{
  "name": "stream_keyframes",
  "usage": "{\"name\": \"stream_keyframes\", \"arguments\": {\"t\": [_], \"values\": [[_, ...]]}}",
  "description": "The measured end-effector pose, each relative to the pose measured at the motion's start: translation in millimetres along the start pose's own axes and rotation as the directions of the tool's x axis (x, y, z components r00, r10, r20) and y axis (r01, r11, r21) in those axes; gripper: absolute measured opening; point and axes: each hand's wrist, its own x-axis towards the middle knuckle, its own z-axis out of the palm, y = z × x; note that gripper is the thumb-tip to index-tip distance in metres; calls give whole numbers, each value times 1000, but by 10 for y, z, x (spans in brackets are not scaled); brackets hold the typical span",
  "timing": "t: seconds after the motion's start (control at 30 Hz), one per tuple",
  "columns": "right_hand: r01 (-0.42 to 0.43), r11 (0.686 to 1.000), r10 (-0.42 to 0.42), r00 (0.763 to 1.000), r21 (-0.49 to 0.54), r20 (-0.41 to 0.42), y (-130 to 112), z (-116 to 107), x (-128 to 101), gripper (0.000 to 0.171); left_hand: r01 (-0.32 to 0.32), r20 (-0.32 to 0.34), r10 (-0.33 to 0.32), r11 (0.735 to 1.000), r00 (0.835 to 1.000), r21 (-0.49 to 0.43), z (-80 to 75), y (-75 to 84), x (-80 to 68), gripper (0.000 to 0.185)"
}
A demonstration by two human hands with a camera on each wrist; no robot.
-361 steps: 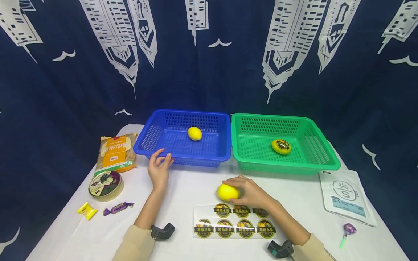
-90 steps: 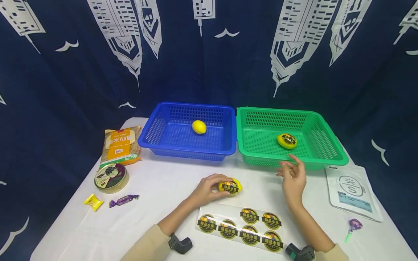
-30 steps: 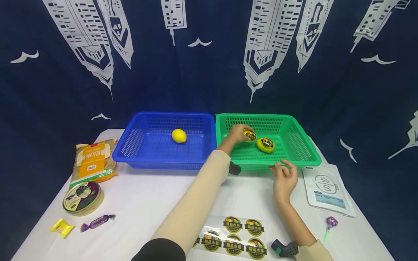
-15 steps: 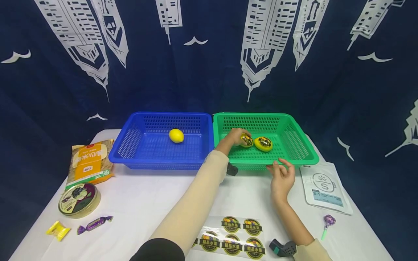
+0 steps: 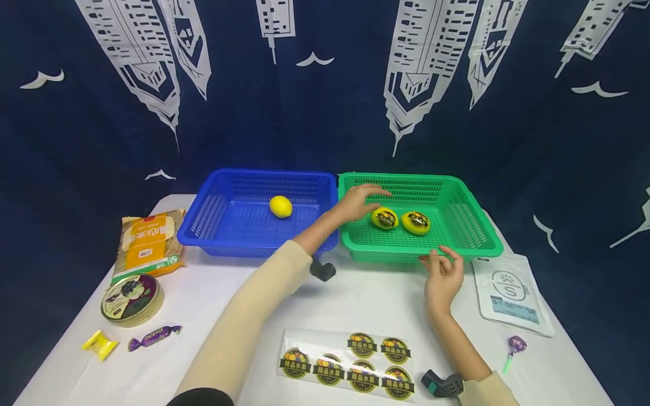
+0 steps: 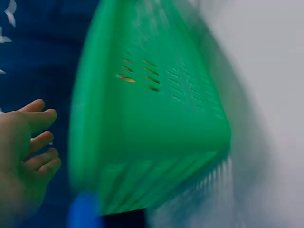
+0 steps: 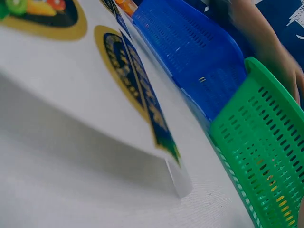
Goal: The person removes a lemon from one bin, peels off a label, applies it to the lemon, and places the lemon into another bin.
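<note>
My left hand is over the left part of the green basket, fingers spread and holding nothing. Just beyond its fingertips, a lemon with a round black-and-gold label lies on the basket floor. Beside it lies a second labelled lemon. In the left wrist view the same hand appears open, left of the blurred green basket. My right hand rests at the basket's front edge, fingers loosely bent, fingertips right at the rim. A plain lemon sits in the blue basket.
A sticker sheet lies in front. At left are an orange snack bag, a round tin, a yellow-wrapped candy and a purple-wrapped candy. At right lie a white pouch and a lollipop.
My left hand carried the newly labelled lemon into the green basket, let go of it and drew back leftward. My right hand has stayed at the front rim over the last second.
</note>
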Motion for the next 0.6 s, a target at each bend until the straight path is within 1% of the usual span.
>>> {"name": "stream_keyframes", "arguments": {"t": [0.07, 0.1, 0.17, 0.2, 0.23, 0.27, 0.3, 0.33, 0.37, 0.4, 0.47, 0.5, 0.53, 0.57, 0.6], "values": [[-2, 1000, 2, 1000, -17, -3, -21, 19, -14, 22, -27, -76, 25, 999, 997, -31, -199, 65, -280, 32], [-3, 999, 2, 1000, -33, -8, -32, 27, -21, 23, -38, -118, 32, 998, 993, -51, -292, 91, -439, 31], [-7, 997, 6, 1000, -73, -23, -60, 41, -36, 23, -60, -216, 40, 995, 976, -86, -466, 127, -778, 29], [-10, 995, 7, 999, -102, -32, -82, 51, -45, 23, -65, -270, 35, 993, 962, -103, -549, 137, -954, 28], [-6, 991, 1, 999, -130, -40, -112, 65, -53, 23, -63, -328, 22, 991, 944, -117, -628, 145, -1130, 28], [0, 988, -8, 999, -156, -46, -138, 79, -61, 22, -62, -390, 8, 990, 921, -125, -698, 139, -1300, 27], [10, 985, -19, 999, -172, -48, -164, 95, -69, 21, -60, -459, -9, 989, 889, -135, -760, 122, -1462, 27], [29, 983, -37, 998, -180, -46, -194, 118, -76, 19, -48, -526, -34, 989, 850, -141, -815, 104, -1623, 27], [57, 980, -66, 997, -190, -38, -224, 149, -83, 18, -24, -592, -68, 989, 803, -146, -861, 79, -1776, 26], [92, 977, -99, 995, -193, -27, -262, 191, -90, 17, 11, -654, -106, 989, 749, -148, -891, 39, -1922, 26], [180, 968, -180, 984, -177, 19, -343, 306, -97, 14, 114, -747, -207, 978, 631, -175, -914, -44, -2186, 25], [224, 960, -219, 975, -170, 48, -393, 384, -98, 13, 178, -778, -270, 963, 568, -205, -906, -83, -2300, 24], [269, 950, -259, 963, -160, 81, -446, 476, -95, 13, 248, -790, -342, 937, 509, -245, -888, -120, -2404, 25], [308, 939, -292, 949, -152, 122, -502, 576, -90, 13, 307, -790, -412, 905, 455, -295, -860, -154, -2491, 26], [340, 928, -316, 935, -149, 163, -555, 686, -81, 14, 358, -777, -476, 869, 411, -342, -826, -188, -2564, 29]]}}
